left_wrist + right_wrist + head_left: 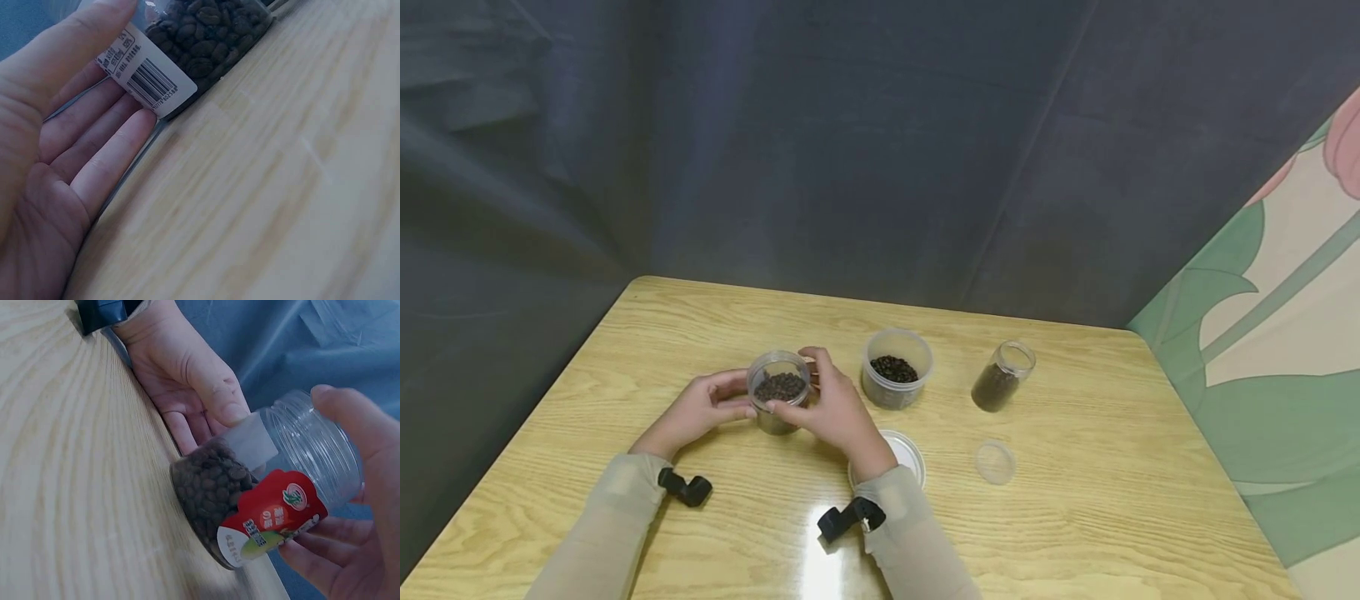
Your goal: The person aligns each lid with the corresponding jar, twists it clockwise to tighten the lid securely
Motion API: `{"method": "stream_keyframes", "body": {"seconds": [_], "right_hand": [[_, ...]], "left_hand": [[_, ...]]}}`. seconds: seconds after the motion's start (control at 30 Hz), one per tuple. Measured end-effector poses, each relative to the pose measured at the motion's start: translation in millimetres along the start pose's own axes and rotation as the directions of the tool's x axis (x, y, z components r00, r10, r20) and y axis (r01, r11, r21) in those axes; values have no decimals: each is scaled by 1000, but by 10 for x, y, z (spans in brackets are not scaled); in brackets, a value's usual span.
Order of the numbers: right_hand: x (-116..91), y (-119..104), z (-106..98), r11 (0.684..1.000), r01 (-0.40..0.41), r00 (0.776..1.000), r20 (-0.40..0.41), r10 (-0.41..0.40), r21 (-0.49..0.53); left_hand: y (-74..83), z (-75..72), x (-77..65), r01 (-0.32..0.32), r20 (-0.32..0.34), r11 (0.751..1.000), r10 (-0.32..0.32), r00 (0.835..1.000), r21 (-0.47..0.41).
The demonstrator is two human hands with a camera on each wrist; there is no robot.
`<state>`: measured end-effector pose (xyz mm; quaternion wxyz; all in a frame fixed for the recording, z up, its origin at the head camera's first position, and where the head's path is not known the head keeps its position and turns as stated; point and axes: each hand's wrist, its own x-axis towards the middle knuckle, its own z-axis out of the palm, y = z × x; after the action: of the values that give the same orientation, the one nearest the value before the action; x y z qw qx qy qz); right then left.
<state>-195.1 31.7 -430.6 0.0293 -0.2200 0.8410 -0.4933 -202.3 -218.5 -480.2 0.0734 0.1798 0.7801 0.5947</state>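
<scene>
A clear, open-topped jar [775, 425] partly filled with coffee beans stands on the table between both hands. In the right wrist view the jar [215, 494] shows a red label; a white barcode label [159, 84] faces the left wrist camera. My left hand [694, 410] holds its left side, with the thumb [75, 47] on one side and fingers on the other. My right hand [841, 412] grips the jar's upper part from the right, thumb [353, 415] near the rim and fingers [325, 550] round the far side.
A translucent tub [887, 398] of dark beans stands right of the jar. Further right are a glass jar [995, 388] with dark contents and a small clear lid [996, 462]. A white lid [908, 454] lies partly hidden under the right wrist. A dark curtain [865, 167] hangs behind the table.
</scene>
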Motion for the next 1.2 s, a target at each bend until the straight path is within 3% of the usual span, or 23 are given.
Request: {"method": "stream_keyframes", "body": {"seconds": [0.23, 0.43, 0.83, 1.2], "right_hand": [[-9, 8, -30, 997, 19, 998, 60, -14, -75], [-9, 2, -32, 998, 2, 998, 63, 2, -57], [20, -1, 17, 999, -8, 1000, -16, 8, -34], [15, -32, 64, 995, -11, 997, -78, 3, -100]], "left_hand": [[5, 0, -10, 3, 6, 1000, -3, 1000, 3], [3, 2, -3, 5, 3, 1000, -5, 1000, 5], [13, 7, 1, 9, -7, 1000, -9, 1000, 23], [27, 14, -3, 2, -11, 1000, -1, 1000, 31]]}}
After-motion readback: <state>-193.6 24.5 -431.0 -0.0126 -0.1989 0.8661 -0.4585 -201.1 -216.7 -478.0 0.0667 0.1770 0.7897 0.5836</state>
